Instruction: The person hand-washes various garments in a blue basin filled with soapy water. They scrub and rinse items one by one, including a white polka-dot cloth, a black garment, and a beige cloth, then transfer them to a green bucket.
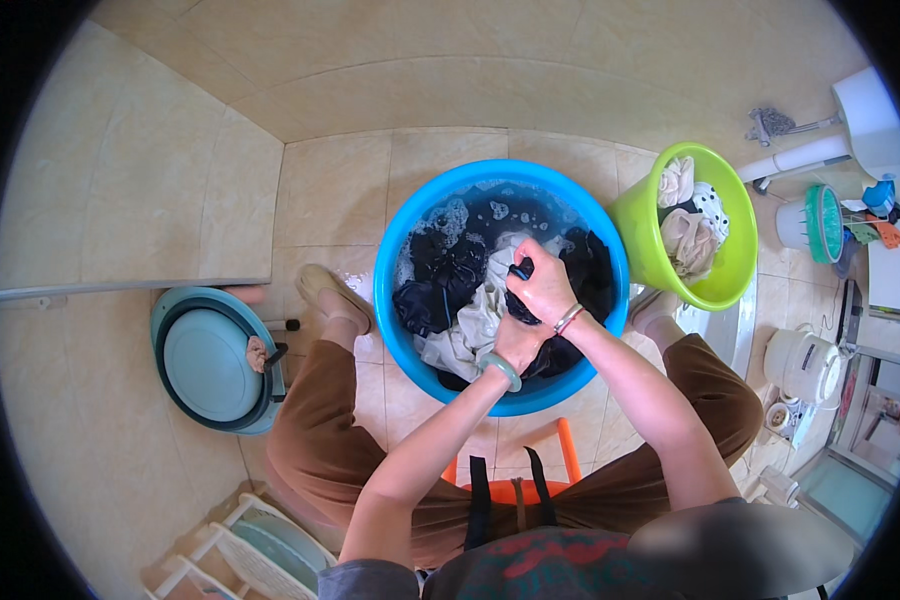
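Observation:
A round blue basin (395, 340) of dark, sudsy water sits on the floor between my feet. Over its middle, my right hand (550, 288) is closed round a wet black garment (522, 310), with a dark bit poking up beside the thumb. My left hand (520, 343) is just below, closed on the same bunched garment; its fingers are partly hidden. Under my hands lies white clothing (458, 343), with black clothing (438, 285) on the left and more dark clothing (592, 268) on the right. A pale green bangle is on my left wrist, a thin bracelet on my right.
Right of the basin, a lime-green bucket (635, 238) holds beige and spotted clothes. A teal tub (210, 360) hangs at left. Farther right are a small bin (794, 226), a white bucket (802, 366) and a toilet brush (775, 124). An orange stool (568, 450) is beneath me.

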### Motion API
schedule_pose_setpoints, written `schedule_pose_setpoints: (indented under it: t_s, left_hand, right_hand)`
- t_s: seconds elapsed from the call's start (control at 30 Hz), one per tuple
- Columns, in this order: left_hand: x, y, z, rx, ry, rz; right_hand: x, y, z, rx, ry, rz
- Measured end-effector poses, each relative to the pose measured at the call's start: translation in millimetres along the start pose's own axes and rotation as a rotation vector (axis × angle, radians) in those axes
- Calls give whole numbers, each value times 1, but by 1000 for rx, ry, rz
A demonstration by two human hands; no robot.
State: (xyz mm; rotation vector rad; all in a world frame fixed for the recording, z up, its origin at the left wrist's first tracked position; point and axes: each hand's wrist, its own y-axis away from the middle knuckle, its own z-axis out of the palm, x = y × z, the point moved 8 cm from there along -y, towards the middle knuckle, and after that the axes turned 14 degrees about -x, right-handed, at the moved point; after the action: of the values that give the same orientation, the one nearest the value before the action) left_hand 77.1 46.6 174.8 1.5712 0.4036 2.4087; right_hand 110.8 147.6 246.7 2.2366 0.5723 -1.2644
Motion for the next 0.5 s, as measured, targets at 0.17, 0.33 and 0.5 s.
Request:
schedule_pose_setpoints:
  t_s: [0.17, 0.33, 0.5]
  left_hand:
    - [-23, -4, -14, 174, -420, -127]
    - [1, -1, -6, 217, -414, -34]
    - [21, 17, 28, -117, 556, -402]
  right_hand:
    - [30, -2, 4, 127, 115, 183]
    - [60, -8, 3, 13, -34, 286]
    - [40, 11, -8, -436, -1105, 92]
